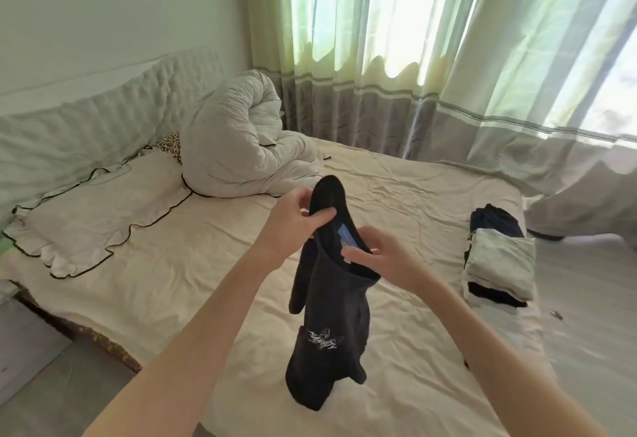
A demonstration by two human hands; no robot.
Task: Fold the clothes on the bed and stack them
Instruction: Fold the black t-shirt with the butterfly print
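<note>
A black shirt (329, 326) with a small white print hangs above the middle of the cream bed (172, 264), its lower end touching the sheet. My left hand (296, 223) pinches the top of its collar. My right hand (382, 257) holds the collar's near edge beside a pale blue label. At the bed's right edge lies a stack of folded clothes (499, 267), pale grey-green on top with dark pieces under it and behind it.
A rolled white duvet (241, 147) sits at the head of the bed beside a frilled pillow (100, 216) and a leopard-print cushion (170, 145). Green and grey curtains (431, 57) hang behind and drape onto the bed's far right corner. Floor shows on both sides.
</note>
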